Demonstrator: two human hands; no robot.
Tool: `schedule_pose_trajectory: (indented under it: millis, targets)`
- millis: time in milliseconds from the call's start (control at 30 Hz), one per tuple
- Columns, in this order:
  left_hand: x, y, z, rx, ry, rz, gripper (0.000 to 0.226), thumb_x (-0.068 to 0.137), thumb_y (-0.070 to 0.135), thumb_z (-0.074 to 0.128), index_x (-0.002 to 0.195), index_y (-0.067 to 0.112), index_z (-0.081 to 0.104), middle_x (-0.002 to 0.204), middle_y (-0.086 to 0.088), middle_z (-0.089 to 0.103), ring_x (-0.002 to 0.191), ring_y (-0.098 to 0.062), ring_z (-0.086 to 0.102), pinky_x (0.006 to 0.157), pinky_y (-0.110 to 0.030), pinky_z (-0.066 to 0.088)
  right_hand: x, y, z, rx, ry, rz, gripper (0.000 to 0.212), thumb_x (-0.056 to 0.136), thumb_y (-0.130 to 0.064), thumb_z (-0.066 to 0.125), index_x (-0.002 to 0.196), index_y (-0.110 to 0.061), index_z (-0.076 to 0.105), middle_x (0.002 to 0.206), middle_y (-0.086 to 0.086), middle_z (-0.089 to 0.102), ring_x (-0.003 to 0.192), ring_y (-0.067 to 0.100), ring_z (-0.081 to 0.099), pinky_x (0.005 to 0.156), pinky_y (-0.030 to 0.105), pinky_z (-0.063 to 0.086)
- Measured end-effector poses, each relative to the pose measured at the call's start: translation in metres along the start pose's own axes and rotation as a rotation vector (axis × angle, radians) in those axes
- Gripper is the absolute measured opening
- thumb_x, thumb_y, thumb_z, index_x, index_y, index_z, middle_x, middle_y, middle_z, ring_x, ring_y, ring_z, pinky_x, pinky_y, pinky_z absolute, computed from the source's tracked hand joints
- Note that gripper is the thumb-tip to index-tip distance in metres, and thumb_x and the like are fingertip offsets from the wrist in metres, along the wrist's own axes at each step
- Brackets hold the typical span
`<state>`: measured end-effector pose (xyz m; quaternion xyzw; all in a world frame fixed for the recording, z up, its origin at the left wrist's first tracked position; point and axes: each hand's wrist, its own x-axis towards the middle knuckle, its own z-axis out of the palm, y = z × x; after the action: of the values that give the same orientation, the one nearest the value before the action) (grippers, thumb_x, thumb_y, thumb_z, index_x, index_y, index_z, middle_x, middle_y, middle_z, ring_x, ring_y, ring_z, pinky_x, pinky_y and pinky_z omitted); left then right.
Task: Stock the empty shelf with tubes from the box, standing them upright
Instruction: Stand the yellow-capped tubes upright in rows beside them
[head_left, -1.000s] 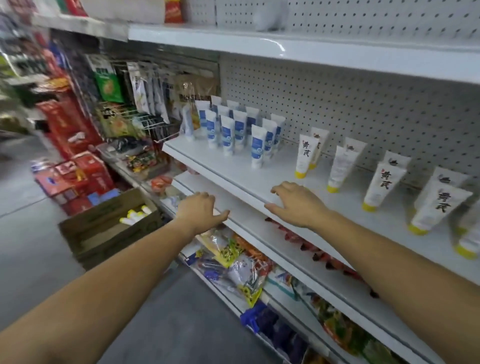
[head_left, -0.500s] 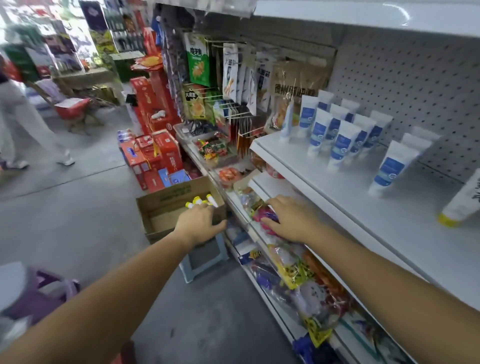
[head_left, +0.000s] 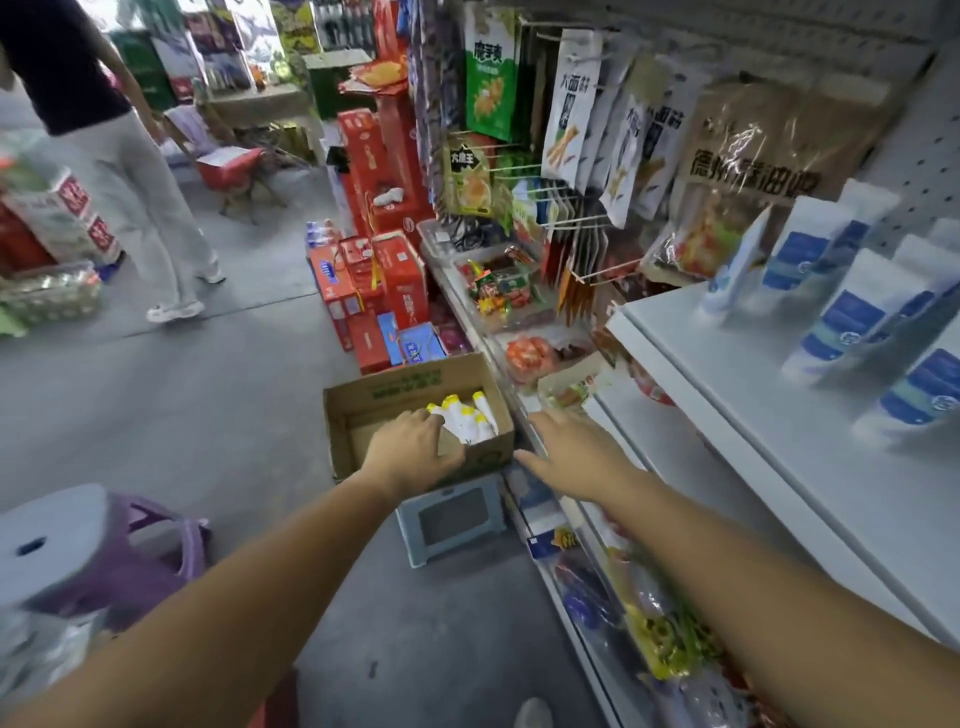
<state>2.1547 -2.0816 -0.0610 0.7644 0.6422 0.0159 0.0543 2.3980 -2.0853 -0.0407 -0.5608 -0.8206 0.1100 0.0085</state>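
Observation:
A cardboard box (head_left: 384, 395) sits on a small grey stool beside the shelving. Inside it, at the right end, lie several white tubes with yellow caps (head_left: 465, 418). My left hand (head_left: 410, 452) hangs over the box, fingers loosely bent, just left of the tubes and holding nothing. To the right of the box's corner my right hand (head_left: 576, 454) is stretched out empty, with straight fingers pointing at the box. The white shelf (head_left: 769, 415) on the right carries several white and blue tubes (head_left: 852, 317) standing upright.
A grey stool (head_left: 452, 519) holds the box up. Red gift boxes (head_left: 384, 291) are stacked on the floor behind it. Snack bags hang on hooks (head_left: 571, 130) above trays of goods. A person (head_left: 119, 156) walks at far left. A purple stool (head_left: 104, 551) stands near left.
My view swung left and down from the shelf to the box. Both hands left the shelf edges and moved toward the box; the left one is now over it.

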Motion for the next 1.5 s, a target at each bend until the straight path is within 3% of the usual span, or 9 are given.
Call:
schedule_pose_trajectory:
  millis: [200,400,833,1000,1133,1267,1333,1433,1500]
  targets:
    - [0.065,-0.029,0.021,-0.012,-0.059,-0.075,0.067,0.088,0.067,0.04,0.128,0.017,0.06,0.126,-0.003,0.063,0.116,-0.023,0.057,0.093,-0.037,0.05,0.091,0.019,0.024,-0.008,-0.047,-0.07,0.054,0.095,-0.06,0.041,0.129,-0.019,0.049,0.124,0.002,0.053,0.114,0.026,0.052,0.088,0.039,0.044]
    - [0.122,-0.07,0.049,-0.033,-0.141,-0.117,0.065,0.088,0.066,0.044,0.131,0.018,0.058,0.131,-0.002,0.061,0.12,-0.021,0.055,0.096,-0.036,0.049,0.169,0.024,0.053,0.024,-0.139,-0.112,0.057,0.094,-0.059,0.041,0.136,-0.02,0.046,0.134,0.002,0.049,0.125,0.025,0.045,0.105,0.042,0.039]
    - [0.228,-0.155,0.149,-0.074,-0.352,-0.038,0.055,0.091,0.06,0.042,0.125,0.02,0.06,0.121,0.0,0.062,0.112,-0.02,0.057,0.088,-0.034,0.047,0.304,0.021,0.14,0.037,-0.272,-0.015,0.052,0.095,-0.053,0.046,0.133,-0.019,0.049,0.13,0.001,0.052,0.121,0.024,0.049,0.097,0.038,0.043]
    - [0.26,-0.172,0.195,-0.069,-0.418,0.01,0.051,0.094,0.05,0.043,0.133,0.017,0.053,0.129,-0.002,0.057,0.116,-0.022,0.053,0.089,-0.035,0.049,0.347,0.028,0.193,-0.008,-0.352,-0.076,0.049,0.093,-0.05,0.049,0.13,-0.019,0.05,0.126,0.002,0.052,0.12,0.025,0.049,0.096,0.044,0.044]
    - [0.286,-0.184,0.241,-0.019,-0.442,0.063,0.049,0.094,0.04,0.049,0.136,0.015,0.05,0.13,-0.005,0.055,0.116,-0.025,0.052,0.088,-0.035,0.045,0.389,0.038,0.246,-0.07,-0.423,-0.152,0.042,0.089,-0.047,0.052,0.12,-0.019,0.054,0.119,0.002,0.055,0.112,0.025,0.053,0.093,0.042,0.045]
    - [0.314,-0.195,0.291,0.034,-0.458,0.082,0.047,0.095,0.03,0.048,0.138,0.012,0.046,0.133,-0.008,0.052,0.119,-0.027,0.049,0.087,-0.037,0.045,0.42,0.049,0.301,-0.17,-0.481,-0.198,0.029,0.09,-0.028,0.05,0.112,-0.014,0.061,0.114,0.004,0.058,0.107,0.027,0.056,0.09,0.041,0.046]
    - [0.328,-0.199,0.316,0.073,-0.463,0.118,0.045,0.093,0.025,0.05,0.136,0.011,0.048,0.13,-0.008,0.054,0.116,-0.028,0.051,0.088,-0.036,0.045,0.433,0.058,0.325,-0.207,-0.494,-0.232,0.021,0.083,-0.022,0.06,0.099,-0.011,0.066,0.102,0.007,0.062,0.098,0.03,0.06,0.085,0.041,0.049]
    - [0.35,-0.205,0.351,0.205,-0.408,0.24,0.041,0.082,0.023,0.062,0.122,0.012,0.062,0.113,-0.005,0.062,0.101,-0.026,0.058,0.082,-0.034,0.048,0.449,0.071,0.353,-0.297,-0.488,-0.336,0.024,0.05,-0.022,0.082,0.068,-0.017,0.067,0.071,0.001,0.061,0.068,0.023,0.063,0.066,0.03,0.052]
    - [0.364,-0.207,0.371,0.246,-0.378,0.309,0.037,0.07,0.021,0.071,0.106,0.014,0.07,0.097,-0.002,0.065,0.088,-0.024,0.062,0.073,-0.031,0.051,0.457,0.076,0.364,-0.385,-0.451,-0.41,0.009,0.054,-0.016,0.07,0.06,-0.021,0.065,0.064,-0.001,0.057,0.061,0.02,0.06,0.061,0.027,0.05]
